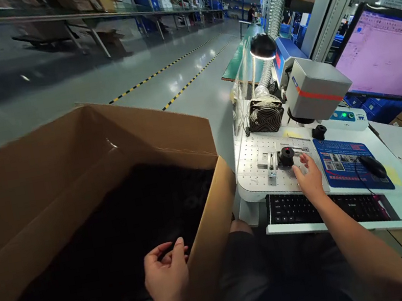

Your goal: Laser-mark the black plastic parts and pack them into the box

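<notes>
My left hand [168, 279] is over the near right side of a large cardboard box [211, 211], close to its wall. Its fingers are curled in toward the thumb; whatever they hold, if anything, is lost against the dark inside. My right hand [310, 178] is above the perforated white work plate [254, 175], thumb and fingers apart and holding nothing. Just left of its fingertips, a round black part [286, 156] sits beside a metal fixture [271, 165]. Another black knob-shaped part [319, 132] stands farther back on the plate.
Above the plate hangs a grey machine head [316, 88], near a lit lamp [262, 47] and a black fan [266, 117]. A keyboard [354, 206] lies in the front tray. A mouse [372, 167] rests on a blue mat [342, 156], below a monitor [381, 51].
</notes>
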